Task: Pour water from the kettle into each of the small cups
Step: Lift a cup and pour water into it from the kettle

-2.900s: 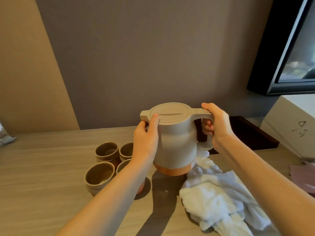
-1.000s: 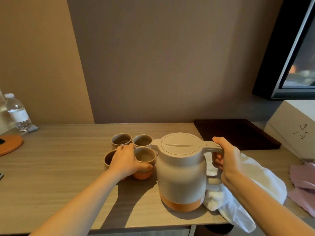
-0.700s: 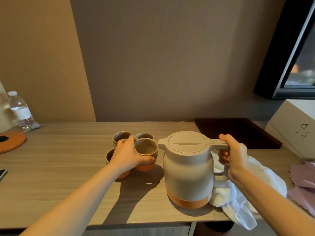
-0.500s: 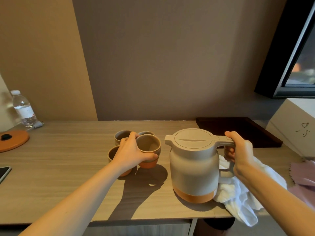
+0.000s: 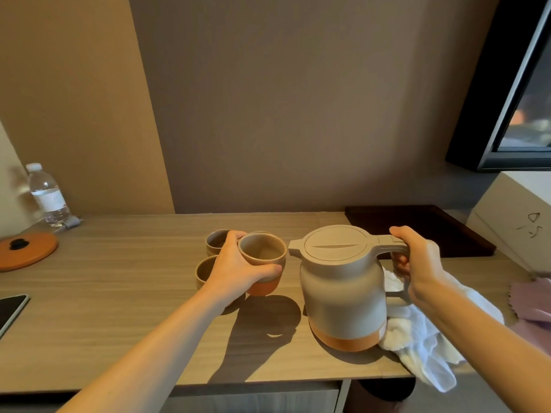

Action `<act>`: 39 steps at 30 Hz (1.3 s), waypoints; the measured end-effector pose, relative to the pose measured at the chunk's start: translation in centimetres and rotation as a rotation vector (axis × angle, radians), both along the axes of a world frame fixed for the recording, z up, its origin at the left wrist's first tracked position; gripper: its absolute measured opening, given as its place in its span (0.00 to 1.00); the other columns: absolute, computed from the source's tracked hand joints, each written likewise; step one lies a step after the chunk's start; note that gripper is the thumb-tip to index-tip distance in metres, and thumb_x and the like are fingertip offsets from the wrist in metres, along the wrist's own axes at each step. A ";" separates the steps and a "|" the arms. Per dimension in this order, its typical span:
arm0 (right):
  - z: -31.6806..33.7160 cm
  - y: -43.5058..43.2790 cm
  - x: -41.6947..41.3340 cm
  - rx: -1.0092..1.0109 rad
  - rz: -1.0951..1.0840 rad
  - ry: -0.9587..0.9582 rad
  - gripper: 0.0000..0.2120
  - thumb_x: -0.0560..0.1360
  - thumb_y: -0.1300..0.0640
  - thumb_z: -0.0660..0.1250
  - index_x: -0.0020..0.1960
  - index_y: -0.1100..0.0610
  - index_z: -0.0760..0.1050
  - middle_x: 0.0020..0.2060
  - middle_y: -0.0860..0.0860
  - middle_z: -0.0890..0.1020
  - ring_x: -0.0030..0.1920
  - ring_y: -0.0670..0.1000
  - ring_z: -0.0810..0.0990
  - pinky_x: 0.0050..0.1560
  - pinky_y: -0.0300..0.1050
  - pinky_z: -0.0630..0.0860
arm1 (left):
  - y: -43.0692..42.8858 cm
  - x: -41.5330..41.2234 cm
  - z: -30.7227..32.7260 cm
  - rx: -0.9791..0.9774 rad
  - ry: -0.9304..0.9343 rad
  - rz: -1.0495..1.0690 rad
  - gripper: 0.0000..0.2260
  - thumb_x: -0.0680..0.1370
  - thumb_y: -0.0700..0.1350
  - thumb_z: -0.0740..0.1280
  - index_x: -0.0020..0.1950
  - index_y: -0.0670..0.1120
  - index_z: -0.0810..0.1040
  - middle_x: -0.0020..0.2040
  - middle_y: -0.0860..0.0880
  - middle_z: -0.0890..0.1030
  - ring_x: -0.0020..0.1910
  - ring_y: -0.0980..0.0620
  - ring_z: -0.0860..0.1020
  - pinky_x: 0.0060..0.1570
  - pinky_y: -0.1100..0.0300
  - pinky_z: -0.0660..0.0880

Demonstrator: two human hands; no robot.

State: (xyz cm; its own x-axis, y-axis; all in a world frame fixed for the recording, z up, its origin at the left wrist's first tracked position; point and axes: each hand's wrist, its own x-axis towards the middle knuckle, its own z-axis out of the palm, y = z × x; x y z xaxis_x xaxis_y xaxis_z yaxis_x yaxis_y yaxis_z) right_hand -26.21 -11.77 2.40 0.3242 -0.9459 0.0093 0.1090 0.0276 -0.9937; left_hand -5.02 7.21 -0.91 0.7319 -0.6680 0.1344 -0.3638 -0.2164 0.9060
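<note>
Water is probably making the tall beige plastic kettle with the orange base (image 5: 343,296) heavy, so we are guessing it will want a firm, slow tilt. Our right hand (image 5: 417,263) is wrapping tight around the kettle's loop handle, and that is the best place to hold it, because the round body looks smooth and could be hot. The kettle is standing upright on the pale wooden table (image 5: 119,308), near the front edge, with its flat round lid shut and its little spout pointing left toward the cups.

Our left hand (image 5: 238,272) is closing around one small brown clay cup with an orange bottom (image 5: 262,263), thumb in front and fingers behind. We are holding this cup up, just beside the spout. It looks light but hard, and it could break if it is dropped. Its glazed side may be slippery when wet.

Two more small brown cups (image 5: 216,242) are sitting on the table behind our left hand, close together. Another one may be hiding behind the held cup; we cannot tell for sure.

A crumpled white towel (image 5: 423,344) is lying against the kettle's right side, under our right arm, and hanging over the table edge.
</note>
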 end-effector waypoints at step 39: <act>4.8 4.0 3.7 -0.157 0.155 0.055 0.13 0.71 0.51 0.69 0.31 0.57 0.77 0.30 0.52 0.76 0.30 0.48 0.69 0.33 0.41 0.65 | 4.9 0.2 1.0 -0.079 -0.113 0.049 0.39 0.59 0.53 0.83 0.63 0.58 0.64 0.53 0.63 0.72 0.54 0.56 0.73 0.42 0.67 0.72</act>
State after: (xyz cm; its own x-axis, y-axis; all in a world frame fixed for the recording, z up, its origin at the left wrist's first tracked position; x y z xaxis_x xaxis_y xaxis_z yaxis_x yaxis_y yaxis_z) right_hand -22.51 -7.74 7.16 0.4699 -0.8730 0.1307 0.0613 -0.1154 -0.9914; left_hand -4.80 12.09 0.06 0.7405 -0.6161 0.2686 -0.4556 -0.1663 0.8745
